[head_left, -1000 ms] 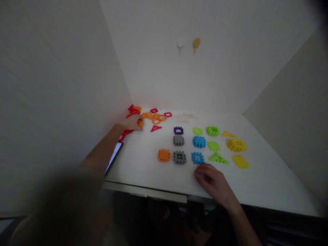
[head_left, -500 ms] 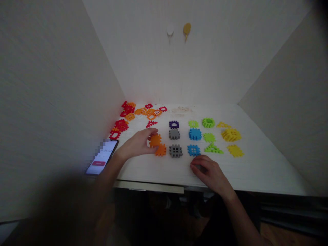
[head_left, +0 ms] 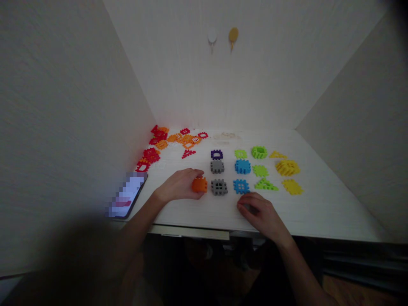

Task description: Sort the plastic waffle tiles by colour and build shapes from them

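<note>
My left hand point(head_left: 180, 185) rests on the white table point(head_left: 318, 212), fingers curled round an orange waffle block point(head_left: 199, 185). Right of that block lie two grey blocks point(head_left: 219, 187), a purple one point(head_left: 216, 154), two blue ones point(head_left: 241, 186), several green pieces point(head_left: 260, 171) and several yellow pieces point(head_left: 287, 168), laid out by colour. My right hand point(head_left: 259, 214) lies near the front edge just below the blue blocks, fingers bent down onto the table; whether it holds anything is hidden.
A loose pile of red and orange pieces point(head_left: 165, 140) fills the back left corner. A phone point(head_left: 126, 197) lies at the table's left edge. White walls enclose the table on three sides, with two hooks point(head_left: 223, 36) on the back wall.
My left hand took an orange piece from the back-left pile, carried it toward the near orange block, and now presses it down there. My right hand has stayed put.
</note>
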Demonstrator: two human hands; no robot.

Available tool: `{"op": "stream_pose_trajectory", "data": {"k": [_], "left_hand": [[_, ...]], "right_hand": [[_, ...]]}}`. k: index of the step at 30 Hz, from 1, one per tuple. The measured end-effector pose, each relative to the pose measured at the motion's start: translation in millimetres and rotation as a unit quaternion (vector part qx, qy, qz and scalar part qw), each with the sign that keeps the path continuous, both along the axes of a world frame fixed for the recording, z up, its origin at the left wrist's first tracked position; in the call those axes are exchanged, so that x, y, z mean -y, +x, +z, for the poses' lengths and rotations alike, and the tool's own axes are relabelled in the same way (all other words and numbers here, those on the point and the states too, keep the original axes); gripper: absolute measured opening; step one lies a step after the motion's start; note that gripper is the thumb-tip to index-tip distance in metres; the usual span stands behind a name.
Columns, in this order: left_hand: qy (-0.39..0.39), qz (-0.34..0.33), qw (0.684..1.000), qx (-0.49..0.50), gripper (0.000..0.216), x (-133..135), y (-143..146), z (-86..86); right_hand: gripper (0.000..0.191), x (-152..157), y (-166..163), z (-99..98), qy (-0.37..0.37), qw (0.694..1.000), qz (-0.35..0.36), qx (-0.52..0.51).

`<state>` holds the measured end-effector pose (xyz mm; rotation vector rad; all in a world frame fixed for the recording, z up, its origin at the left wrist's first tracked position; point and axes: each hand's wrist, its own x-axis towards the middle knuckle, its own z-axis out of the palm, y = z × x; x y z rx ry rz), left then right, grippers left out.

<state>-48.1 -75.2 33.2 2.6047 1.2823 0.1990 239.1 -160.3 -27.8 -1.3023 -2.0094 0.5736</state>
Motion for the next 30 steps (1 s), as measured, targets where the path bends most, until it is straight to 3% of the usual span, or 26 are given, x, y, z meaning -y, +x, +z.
{"op": "stream_pose_trajectory", "data": {"k": [12, 23, 30], "left_hand": [[-0.022, 0.011, 0.999, 0.032, 0.068, 1.6, -5.1, -3.3], [-0.072, -0.001, 0.984, 0.163, 0.058, -2.2, -18.3, -28.3], [-0.083, 0.015, 0.974, 0.211, 0.066, -2.5, -22.0, -38.0]], "right_hand": [[0.018, 0.5, -0.1, 2.9, -0.003, 1.0, -0.003, 0.001], [0.018, 0.2, -1.1, 3.8, -0.009, 1.0, -0.006, 0.008], [0.017, -0.1, -1.1, 2.3, -0.006, 1.0, -0.005, 0.001]]}}
